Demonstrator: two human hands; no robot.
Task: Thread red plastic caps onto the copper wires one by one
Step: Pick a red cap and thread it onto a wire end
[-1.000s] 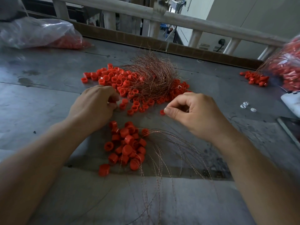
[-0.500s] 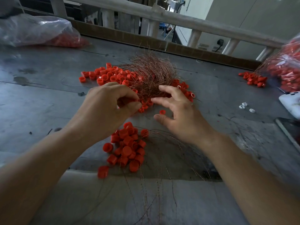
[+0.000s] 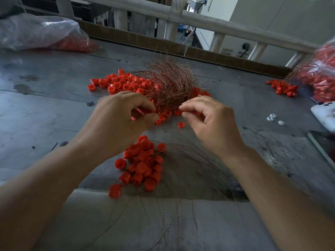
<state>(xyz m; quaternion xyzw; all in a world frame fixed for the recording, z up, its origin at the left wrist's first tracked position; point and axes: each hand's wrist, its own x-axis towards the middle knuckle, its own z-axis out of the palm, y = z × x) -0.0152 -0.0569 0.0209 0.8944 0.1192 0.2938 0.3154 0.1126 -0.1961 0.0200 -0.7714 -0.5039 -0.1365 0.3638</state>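
A red cap point(image 3: 139, 113) is gripped between the curled fingers point(image 3: 139, 101) and thumb of the left hand point(image 3: 116, 124), just in front of the tangle of copper wires point(image 3: 170, 82) on the table point(image 3: 45, 109). The right hand point(image 3: 215, 127) pinches its fingers point(image 3: 192, 104) at the tangle's edge, apparently on one wire strand point(image 3: 199, 96) to feed through the cap. Capped wires point(image 3: 143, 163) lie nearer the person, seemingly set apart as done.

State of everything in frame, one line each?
left hand: grips red cap
right hand: fingers curled, grip unclear
wire tangle: heaped over loose caps
near caps: piled, wires trailing out
left bag: lying, caps inside
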